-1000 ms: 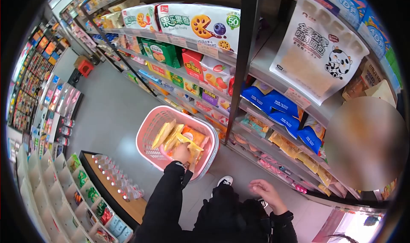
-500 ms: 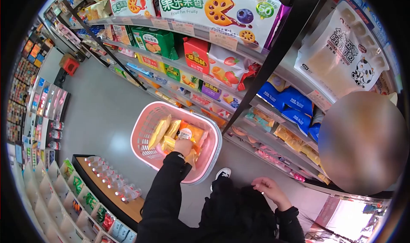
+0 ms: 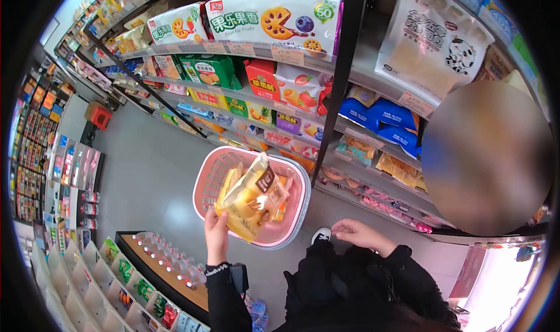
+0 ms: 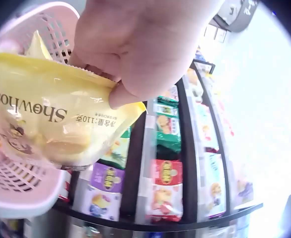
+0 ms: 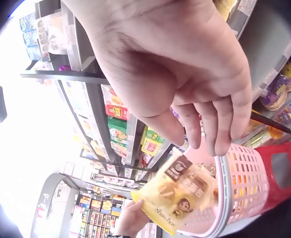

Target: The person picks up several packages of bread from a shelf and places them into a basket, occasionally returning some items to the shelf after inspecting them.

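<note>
The head camera faced forward and down over the basket (image 3: pixel 205 183), mid-frame; close by the left hand (image 4: pixel 135 44) and right hand (image 5: pixel 185 74), wrist cameras shared it, at left and lower right respectively.

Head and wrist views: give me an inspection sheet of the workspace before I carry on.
Surface: grey floor, with reflected light on it.
Job's things: yellow-edged packet held up at the pink basket, contact unclear; other packets inside.
Clutter: clear bottles grouped off to the left.
Hands: left hand pinches the yellow-edged packet; right hand holds nothing, its fingers relaxed.
Cables: nothing seen.
Surroundings: stocked shelves ahead and to the right; part of the head view is blurred.
</note>
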`<state>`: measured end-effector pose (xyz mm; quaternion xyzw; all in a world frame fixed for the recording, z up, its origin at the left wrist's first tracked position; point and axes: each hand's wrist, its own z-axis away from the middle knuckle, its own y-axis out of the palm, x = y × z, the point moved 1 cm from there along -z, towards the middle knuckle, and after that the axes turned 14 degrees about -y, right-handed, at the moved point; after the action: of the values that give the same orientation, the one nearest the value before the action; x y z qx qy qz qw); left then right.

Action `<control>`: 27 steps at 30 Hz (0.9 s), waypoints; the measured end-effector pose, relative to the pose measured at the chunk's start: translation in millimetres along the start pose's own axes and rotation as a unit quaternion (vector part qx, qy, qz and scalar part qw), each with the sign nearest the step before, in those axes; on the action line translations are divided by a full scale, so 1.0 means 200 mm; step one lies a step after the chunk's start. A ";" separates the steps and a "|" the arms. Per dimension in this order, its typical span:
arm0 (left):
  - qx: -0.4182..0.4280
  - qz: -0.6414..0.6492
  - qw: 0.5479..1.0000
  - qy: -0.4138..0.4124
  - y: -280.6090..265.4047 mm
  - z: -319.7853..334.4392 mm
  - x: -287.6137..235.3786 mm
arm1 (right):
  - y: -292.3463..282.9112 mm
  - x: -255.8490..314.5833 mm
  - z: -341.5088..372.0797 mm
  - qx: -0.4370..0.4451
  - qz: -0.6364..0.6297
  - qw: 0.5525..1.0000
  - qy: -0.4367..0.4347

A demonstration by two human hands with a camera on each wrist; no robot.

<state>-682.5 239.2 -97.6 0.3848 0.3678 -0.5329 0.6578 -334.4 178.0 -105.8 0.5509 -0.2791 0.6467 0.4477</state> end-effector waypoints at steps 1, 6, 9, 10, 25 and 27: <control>0.026 0.129 0.991 -0.010 0.06 0.07 -0.06 | 0.01 0.03 -0.02 0.018 0.007 1.000 -0.008; 0.148 0.286 0.946 -0.029 0.24 0.24 -0.10 | 0.04 0.14 -0.06 0.056 -0.013 0.998 -0.021; 0.177 0.319 0.929 -0.064 0.43 0.31 -0.09 | 0.05 0.20 -0.01 0.050 -0.112 0.990 -0.074; 0.200 0.303 0.930 -0.062 0.50 0.33 -0.09 | 0.04 0.23 0.01 0.047 -0.172 0.978 -0.111; 0.489 0.127 0.840 -0.196 1.28 0.43 0.08 | -0.30 0.11 0.86 -0.289 -0.266 0.870 -0.298; 0.535 0.114 0.808 -0.221 1.38 0.43 0.11 | -0.33 0.08 0.99 -0.320 -0.251 0.861 -0.306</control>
<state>-401.1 189.9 -47.3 0.5869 -0.1770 -0.6374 0.4669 -183.8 41.6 -52.3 0.5986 -0.4458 0.1861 0.6390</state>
